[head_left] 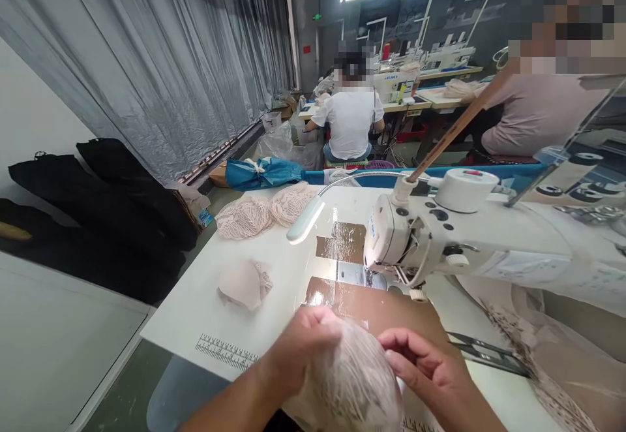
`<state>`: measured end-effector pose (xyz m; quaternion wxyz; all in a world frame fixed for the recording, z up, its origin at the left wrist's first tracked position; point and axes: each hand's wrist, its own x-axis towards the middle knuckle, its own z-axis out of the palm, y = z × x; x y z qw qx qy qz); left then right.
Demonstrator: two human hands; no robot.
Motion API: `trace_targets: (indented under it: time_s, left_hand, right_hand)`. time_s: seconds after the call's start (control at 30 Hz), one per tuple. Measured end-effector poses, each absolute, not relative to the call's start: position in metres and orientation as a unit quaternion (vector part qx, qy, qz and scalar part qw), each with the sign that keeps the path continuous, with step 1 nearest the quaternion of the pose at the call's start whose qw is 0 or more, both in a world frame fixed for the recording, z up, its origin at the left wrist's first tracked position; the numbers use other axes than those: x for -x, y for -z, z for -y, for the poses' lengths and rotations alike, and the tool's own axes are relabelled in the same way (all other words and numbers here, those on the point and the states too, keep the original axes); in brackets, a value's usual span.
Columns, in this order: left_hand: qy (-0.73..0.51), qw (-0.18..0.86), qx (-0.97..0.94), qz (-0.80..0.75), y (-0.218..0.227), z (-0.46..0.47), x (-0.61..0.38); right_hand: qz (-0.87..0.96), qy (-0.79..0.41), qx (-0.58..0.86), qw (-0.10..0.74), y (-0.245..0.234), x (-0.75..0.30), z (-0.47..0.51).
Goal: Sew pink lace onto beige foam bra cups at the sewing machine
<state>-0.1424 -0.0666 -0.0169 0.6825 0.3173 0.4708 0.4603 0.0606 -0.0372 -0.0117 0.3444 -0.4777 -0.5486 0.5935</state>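
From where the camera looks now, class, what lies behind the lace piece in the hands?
Behind the lace piece, between the left hand and right hand, a brown sheet shows on the white table. The surface directly covered by the lace cannot be seen.

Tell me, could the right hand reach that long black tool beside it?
Probably yes: the black tool lies close to the right hand with nothing visible between, though that hand is at the lace piece.
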Motion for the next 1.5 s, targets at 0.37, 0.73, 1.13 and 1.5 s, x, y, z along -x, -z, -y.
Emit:
trace_targets:
  time_s: [0.37, 0.73, 1.13, 1.5]
  left_hand:
    - [-0.262, 0.088, -0.766, -0.580, 0.014, -0.003, 0.134]
    - [-0.167, 0.142, -0.835, -0.504, 0.027, 0.004, 0.110]
    - [-0.066, 0.072, -0.888, -0.448, 0.024, -0.014, 0.123]
    - [-0.127, 0.054, -0.912, -0.386, 0.048, -0.034, 0.139]
  right_hand:
    - [0.683, -0.419, 0.518, 0.299, 0.011, -0.087, -0.002]
    - [0.897, -0.116, 0.402, 0.143, 0.052, -0.069, -0.014]
    - [0.863, 0.108, 0.427, 0.247, 0.075, -0.059, -0.018]
    - [0.874, 0.089, 0.448, 0.167, 0.064, -0.055, -0.021]
